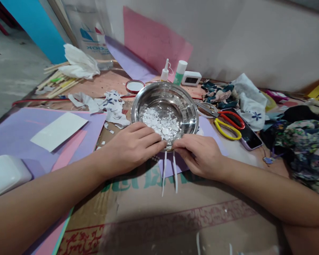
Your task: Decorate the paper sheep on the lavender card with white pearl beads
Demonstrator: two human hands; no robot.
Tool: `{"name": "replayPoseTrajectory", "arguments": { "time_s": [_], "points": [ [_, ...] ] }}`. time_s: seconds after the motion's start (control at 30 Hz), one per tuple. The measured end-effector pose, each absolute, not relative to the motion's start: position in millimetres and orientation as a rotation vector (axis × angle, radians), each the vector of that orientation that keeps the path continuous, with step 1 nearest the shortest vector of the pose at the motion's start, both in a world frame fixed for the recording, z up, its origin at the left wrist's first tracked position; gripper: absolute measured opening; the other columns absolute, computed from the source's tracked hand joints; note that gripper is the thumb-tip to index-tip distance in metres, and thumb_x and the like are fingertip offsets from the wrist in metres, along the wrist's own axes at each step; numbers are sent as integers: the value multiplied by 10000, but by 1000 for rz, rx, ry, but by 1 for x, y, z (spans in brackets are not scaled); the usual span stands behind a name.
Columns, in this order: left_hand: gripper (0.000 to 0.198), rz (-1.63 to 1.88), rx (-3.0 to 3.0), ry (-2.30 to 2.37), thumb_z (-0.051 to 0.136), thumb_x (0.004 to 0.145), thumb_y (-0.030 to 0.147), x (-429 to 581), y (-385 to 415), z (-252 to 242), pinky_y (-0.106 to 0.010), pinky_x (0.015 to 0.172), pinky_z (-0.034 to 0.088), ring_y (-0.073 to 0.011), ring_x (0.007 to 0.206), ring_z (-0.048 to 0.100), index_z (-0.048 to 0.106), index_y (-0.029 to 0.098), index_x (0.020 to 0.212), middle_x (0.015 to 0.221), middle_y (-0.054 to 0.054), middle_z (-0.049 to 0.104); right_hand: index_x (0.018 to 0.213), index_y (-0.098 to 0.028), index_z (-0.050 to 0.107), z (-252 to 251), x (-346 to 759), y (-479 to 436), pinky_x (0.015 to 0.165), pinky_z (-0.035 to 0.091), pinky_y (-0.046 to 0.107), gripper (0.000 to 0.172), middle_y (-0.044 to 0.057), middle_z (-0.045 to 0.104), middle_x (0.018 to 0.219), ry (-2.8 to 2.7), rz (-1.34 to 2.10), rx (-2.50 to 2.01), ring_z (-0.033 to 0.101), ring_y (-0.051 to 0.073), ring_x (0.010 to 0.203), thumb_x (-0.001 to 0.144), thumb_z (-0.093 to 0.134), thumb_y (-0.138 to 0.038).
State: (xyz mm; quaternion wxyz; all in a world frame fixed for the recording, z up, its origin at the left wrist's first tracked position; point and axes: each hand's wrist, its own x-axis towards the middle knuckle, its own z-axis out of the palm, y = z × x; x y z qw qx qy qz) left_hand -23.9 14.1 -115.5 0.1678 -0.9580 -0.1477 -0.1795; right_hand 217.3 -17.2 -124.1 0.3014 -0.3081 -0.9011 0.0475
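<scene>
My left hand [139, 143] is closed at the front rim of a shiny metal bowl [191, 106], its thumb and fingertips pressed together. Facing it, my right hand [202, 152] pinches at the same rim, a small gap from the left. Between the fingertips shows a thin yellowish edge, too small to name. Two narrow white strips [175, 173] hang down from just below the fingers. Inside the bowl lie many small white and clear bead-like pieces [162, 124]. A purple sheet [168, 170] lies partly under the bowl, with a few tiny beads near my left fingers.
Red-and-yellow-handled scissors [228, 124] and a phone [244, 132] lie right of the bowl. Behind it stand a glue bottle [164, 72], a glue stick [180, 72] and a small white device [191, 78]. Paper sheets [77, 120] and fabric scraps [114, 106] lie left; patterned cloth [308, 141] lies right.
</scene>
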Motion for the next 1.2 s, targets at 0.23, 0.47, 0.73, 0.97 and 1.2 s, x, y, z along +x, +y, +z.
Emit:
{"name": "replayPoseTrajectory", "arguments": {
  "time_s": [0.23,0.47,0.73,0.97,1.2],
  "points": [
    [289,-527,-2750,-430,394,1024,170,-24,14,-116,-364,809,461,-204,882,648,672,194,1101,977,-59,742,939,-185,619,-124,217,-17,586,419,258,192,33,708,798,-2397,141,-808,601,141,669,974,431,-164],
    [321,-505,-2753,-446,356,1036,186,-23,14,-116,-361,810,457,-204,879,645,673,203,1086,970,-50,740,940,-176,620,-124,218,-18,596,425,256,179,42,719,826,-2393,153,-816,611,140,679,976,445,-166],
    [298,-525,-2790,-449,390,1026,184,-24,14,-117,-362,802,458,-207,884,644,678,201,1100,969,-62,735,932,-187,627,-123,217,-18,605,422,261,202,37,705,786,-2418,178,-835,619,152,687,987,432,-183],
    [306,-491,-2762,-448,377,1027,178,-24,14,-117,-367,810,459,-207,889,647,674,204,1099,976,-58,743,935,-192,619,-124,218,-17,595,430,260,186,30,712,801,-2401,209,-815,619,145,681,962,437,-162],
    [266,-546,-2767,-440,414,1022,178,-23,15,-116,-357,808,457,-204,880,653,664,199,1109,982,-60,749,1013,-188,635,-124,219,-17,587,424,255,188,22,691,774,-2341,57,-741,585,136,651,992,451,-158]
  ]
}}
